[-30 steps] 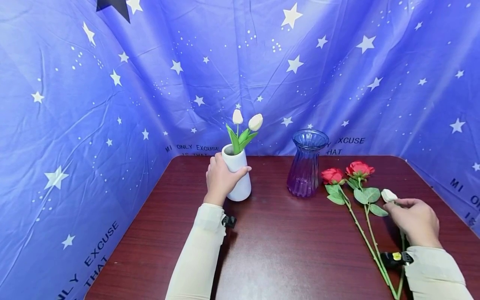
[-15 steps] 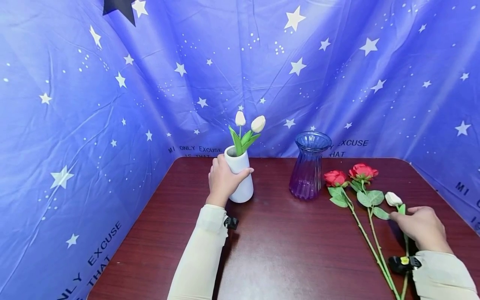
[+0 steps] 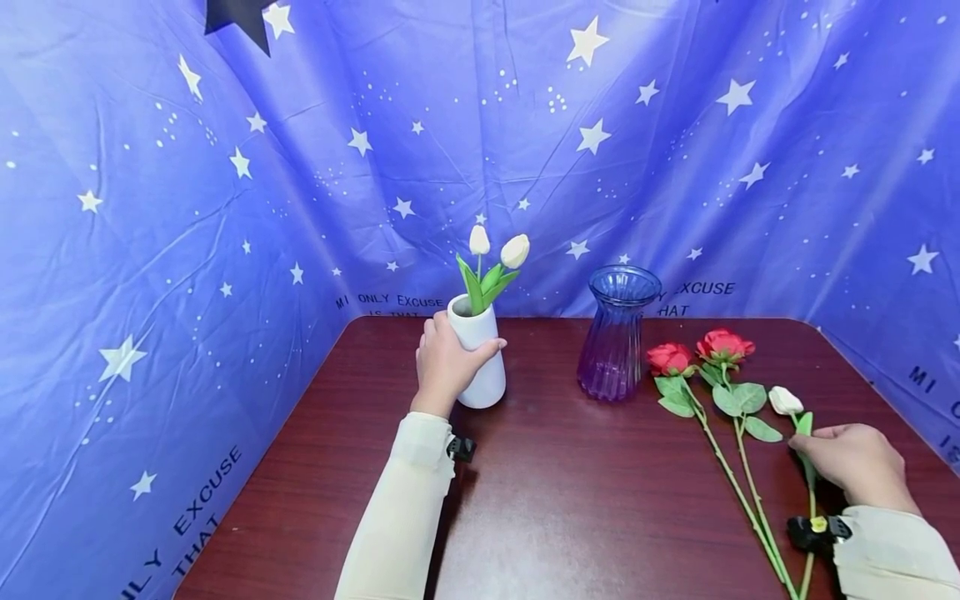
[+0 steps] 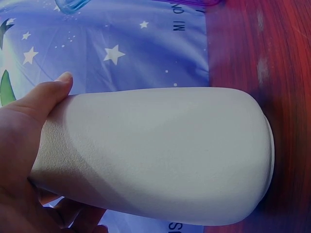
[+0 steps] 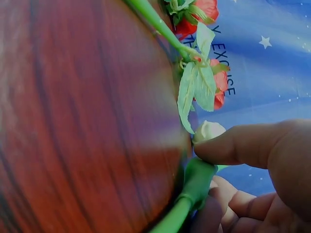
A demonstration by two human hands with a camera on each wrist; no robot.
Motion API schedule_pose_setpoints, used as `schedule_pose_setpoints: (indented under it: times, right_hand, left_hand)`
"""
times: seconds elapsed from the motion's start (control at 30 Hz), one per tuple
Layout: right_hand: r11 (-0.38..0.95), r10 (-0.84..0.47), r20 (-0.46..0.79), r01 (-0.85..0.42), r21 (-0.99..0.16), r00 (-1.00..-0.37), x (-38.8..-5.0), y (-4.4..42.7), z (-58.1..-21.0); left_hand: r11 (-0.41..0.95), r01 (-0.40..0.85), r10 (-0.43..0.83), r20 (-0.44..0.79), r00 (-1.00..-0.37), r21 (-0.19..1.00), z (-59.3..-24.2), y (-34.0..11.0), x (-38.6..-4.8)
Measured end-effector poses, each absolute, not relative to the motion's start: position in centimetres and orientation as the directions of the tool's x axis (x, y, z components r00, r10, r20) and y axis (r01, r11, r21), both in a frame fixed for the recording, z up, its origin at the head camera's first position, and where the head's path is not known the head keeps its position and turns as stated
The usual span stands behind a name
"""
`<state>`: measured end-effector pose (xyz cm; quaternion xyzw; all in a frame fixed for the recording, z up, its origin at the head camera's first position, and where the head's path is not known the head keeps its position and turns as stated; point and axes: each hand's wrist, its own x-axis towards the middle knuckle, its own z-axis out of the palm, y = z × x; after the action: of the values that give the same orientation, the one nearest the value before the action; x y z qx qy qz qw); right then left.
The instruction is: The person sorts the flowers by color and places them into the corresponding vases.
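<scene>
Head view: on the table (image 3: 600,492), the left hand (image 3: 447,358) grips a white vase (image 3: 484,379) holding two tulips (image 3: 515,251); the right hand (image 3: 857,460) pinches a single tulip (image 3: 785,401) near red roses (image 3: 723,344). Left wrist: curled fingers (image 4: 87,219) wrap the vase's upper part. Right wrist: fingers clamp the leafy stem (image 5: 198,180).

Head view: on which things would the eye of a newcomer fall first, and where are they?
Probably the two red roses first, on the right part of the table, beside a blue-purple glass vase. Then perhaps the white vase with two white tulips, near the middle, gripped by the left hand, and a third white tulip right of the roses, pinched by the right hand. A starry blue cloth hangs behind.
</scene>
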<state>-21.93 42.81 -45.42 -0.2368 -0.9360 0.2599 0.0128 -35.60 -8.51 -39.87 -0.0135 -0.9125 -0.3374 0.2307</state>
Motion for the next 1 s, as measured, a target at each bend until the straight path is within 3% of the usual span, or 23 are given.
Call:
schedule_pose_setpoints:
  times: [0.5, 1.0]
  right_hand:
    - [0.710, 0.503, -0.130, 0.495, -0.501, -0.854, -21.68, 42.85, -45.80]
    - [0.656, 0.503, -0.125, 0.472, -0.588, -0.855, -21.62, 43.03, -45.60]
  left_hand:
    - [0.773, 0.183, -0.124, 0.428, -0.895, 0.607, -39.95, -8.58, -35.50]
    - [0.771, 0.183, -0.130, 0.432, -0.892, 0.610, -39.87, -8.42, -35.50]
